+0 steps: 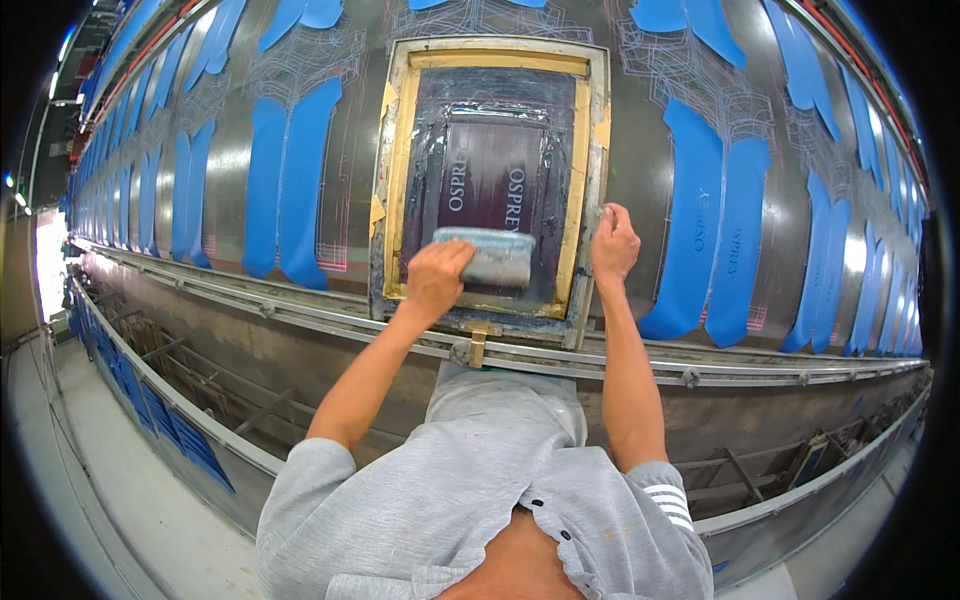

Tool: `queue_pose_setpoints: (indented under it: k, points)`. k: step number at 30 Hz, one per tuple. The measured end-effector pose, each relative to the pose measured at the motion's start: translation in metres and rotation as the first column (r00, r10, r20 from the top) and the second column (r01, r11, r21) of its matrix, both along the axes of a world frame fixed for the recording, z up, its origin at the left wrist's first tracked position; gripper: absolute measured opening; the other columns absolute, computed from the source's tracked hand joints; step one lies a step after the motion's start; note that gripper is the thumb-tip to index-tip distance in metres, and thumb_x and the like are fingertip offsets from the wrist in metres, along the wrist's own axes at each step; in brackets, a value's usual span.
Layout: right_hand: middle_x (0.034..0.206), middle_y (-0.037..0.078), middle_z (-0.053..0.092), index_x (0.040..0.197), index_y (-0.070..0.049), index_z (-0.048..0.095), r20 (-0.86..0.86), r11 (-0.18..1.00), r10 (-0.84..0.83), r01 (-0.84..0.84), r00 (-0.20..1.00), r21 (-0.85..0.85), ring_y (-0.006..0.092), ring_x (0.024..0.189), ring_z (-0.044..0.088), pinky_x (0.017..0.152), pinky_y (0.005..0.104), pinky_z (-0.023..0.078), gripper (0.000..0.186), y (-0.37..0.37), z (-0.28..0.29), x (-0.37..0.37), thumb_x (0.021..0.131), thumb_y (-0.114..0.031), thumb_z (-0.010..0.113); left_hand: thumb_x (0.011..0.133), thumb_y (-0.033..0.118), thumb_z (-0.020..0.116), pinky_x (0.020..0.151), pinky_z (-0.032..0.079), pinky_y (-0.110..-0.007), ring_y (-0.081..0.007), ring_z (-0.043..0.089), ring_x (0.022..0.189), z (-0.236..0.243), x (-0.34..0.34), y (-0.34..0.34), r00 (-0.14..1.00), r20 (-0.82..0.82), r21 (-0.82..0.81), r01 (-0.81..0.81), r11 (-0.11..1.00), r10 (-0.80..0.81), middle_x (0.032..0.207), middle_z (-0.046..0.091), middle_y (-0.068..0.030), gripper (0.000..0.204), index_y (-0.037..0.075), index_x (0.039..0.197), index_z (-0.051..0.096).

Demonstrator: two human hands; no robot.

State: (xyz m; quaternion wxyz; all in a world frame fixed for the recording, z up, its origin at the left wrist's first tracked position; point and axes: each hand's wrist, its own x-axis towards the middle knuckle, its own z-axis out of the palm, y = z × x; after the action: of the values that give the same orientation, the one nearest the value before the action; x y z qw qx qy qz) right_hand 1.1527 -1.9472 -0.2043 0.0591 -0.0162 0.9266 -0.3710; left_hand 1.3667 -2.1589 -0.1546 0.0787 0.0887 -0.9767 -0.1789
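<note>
A rectangular screen-printing frame (pixel 390 140) with yellow tape round its inner edge lies on the long table in front of me. Its dark mesh (pixel 485 170) shows pale lettering and smears. My left hand (pixel 435 280) is closed on the left part of a squeegee (pixel 500 260), a wide grey-blue blade lying across the lower part of the mesh. At the frame's right edge, my right hand (pixel 614 242) has its fingers closed on the rim. A small brass-coloured bracket (pixel 479 345) joins the frame's lower side to the metal rail.
Blue cut fabric pieces (pixel 685 220) lie in rows on the long metal table (pixel 345 200), among thin traced lines. A rail (pixel 730 370) runs along its near edge. Below are metal supports and blue slats (pixel 170 390), with pale floor (pixel 60 440) at lower left.
</note>
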Motion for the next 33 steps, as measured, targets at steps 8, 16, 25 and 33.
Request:
queue_pose_setpoints:
  k: [8, 16, 25, 33]
  points:
    - [0.122, 0.015, 0.067, 0.117, -0.007, 0.073, -0.076, 0.974, 0.141, -0.124, 0.987, 0.191, 0.0354, 0.114, 0.062, 0.094, 0.0444, 0.050, 0.025, 0.005, 0.003, -0.007, 0.099, -0.022, 0.064, 0.074, 0.004, 0.063, 0.078, 0.058, -0.047, -0.0348, 0.073, 0.091, -0.023, -0.161, -0.100, 0.994, 0.106, 0.025, -0.020, 0.999, 0.018, 0.100, 0.077, -0.0135, 0.036, 0.016, 0.104, 0.079]
    - [0.121, 0.012, 0.068, 0.122, -0.009, 0.074, -0.411, 0.728, 0.671, -0.655, 0.617, 0.204, 0.0329, 0.121, 0.059, 0.104, 0.0494, 0.044, 0.043, -0.132, 0.111, -0.129, 0.088, -0.035, 0.078, 0.074, 0.012, 0.068, 0.079, 0.058, -0.048, -0.0369, 0.074, 0.090, 0.027, -0.260, -0.162, 0.906, 0.422, 0.017, 0.033, 0.999, -0.037, 0.089, 0.075, -0.0185, 0.027, 0.014, 0.098, 0.081]
    - [0.098, 0.011, 0.072, 0.090, -0.006, 0.071, 0.018, 0.452, 0.860, -0.778, 0.510, 0.437, 0.0298, 0.104, 0.066, 0.094, 0.0479, 0.051, 0.013, -0.165, 0.040, -0.079, 0.079, -0.011, 0.064, 0.074, 0.015, 0.068, 0.072, 0.058, -0.051, -0.0390, 0.073, 0.082, -0.004, -0.192, -0.128, 0.951, 0.307, -0.004, 0.050, 0.999, -0.046, 0.085, 0.074, -0.0194, 0.016, 0.014, 0.085, 0.079]
    - [0.094, 0.011, 0.067, 0.086, -0.007, 0.068, -0.107, 0.541, 0.837, -0.782, 0.537, 0.310, 0.0297, 0.100, 0.063, 0.102, 0.0516, 0.044, 0.010, -0.058, 0.060, 0.117, 0.078, -0.009, 0.063, 0.070, 0.001, 0.068, 0.074, 0.059, -0.045, -0.0308, 0.074, 0.088, 0.015, 0.006, -0.018, 0.950, 0.307, 0.214, -0.004, 0.977, -0.064, 0.100, 0.077, -0.0088, 0.038, 0.016, 0.102, 0.080]
